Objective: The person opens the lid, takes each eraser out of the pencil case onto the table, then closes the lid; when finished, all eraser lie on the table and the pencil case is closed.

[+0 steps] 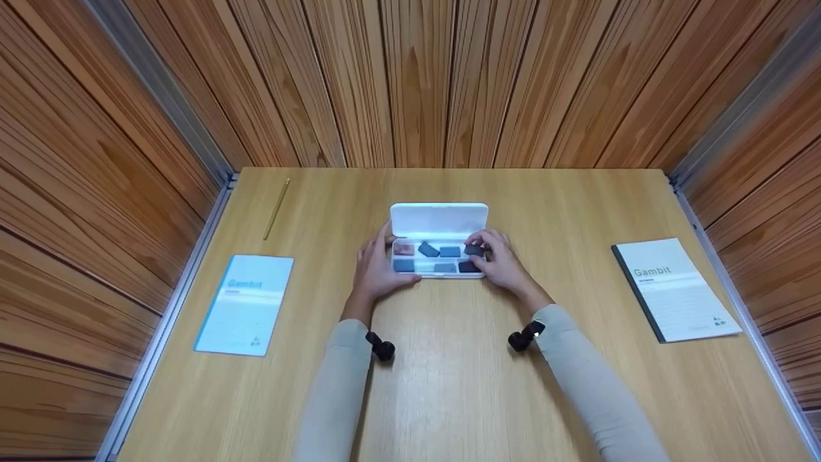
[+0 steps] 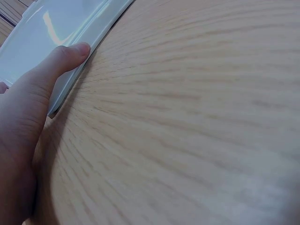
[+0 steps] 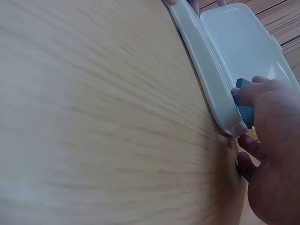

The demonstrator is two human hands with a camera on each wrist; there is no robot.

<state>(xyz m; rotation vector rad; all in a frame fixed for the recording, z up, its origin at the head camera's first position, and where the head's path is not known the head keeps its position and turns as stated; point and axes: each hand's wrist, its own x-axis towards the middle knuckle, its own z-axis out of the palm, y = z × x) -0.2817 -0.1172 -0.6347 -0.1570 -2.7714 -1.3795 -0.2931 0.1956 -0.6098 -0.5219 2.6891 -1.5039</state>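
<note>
A white case (image 1: 439,276) lies on the table with its hinged lid (image 1: 439,220) raised at the back. Its compartments hold several small blocks: a reddish one (image 1: 404,249) at back left, a tilted blue-grey one (image 1: 428,249) beside it, others grey or dark. My left hand (image 1: 377,269) grips the left end, thumb along the front wall, which the left wrist view also shows. At the back right compartment, my right hand (image 1: 503,263) pinches a dark block (image 1: 474,250) between thumb and fingers. In the right wrist view this block (image 3: 246,115) looks teal, at the case's rim.
On the left of the table lie a light blue notebook (image 1: 244,308) and, behind it, a gold pen (image 1: 276,210). A white notebook with a dark spine (image 1: 680,295) is at the right. Wood-panelled walls (image 1: 417,83) and metal rails (image 1: 173,308) border the table.
</note>
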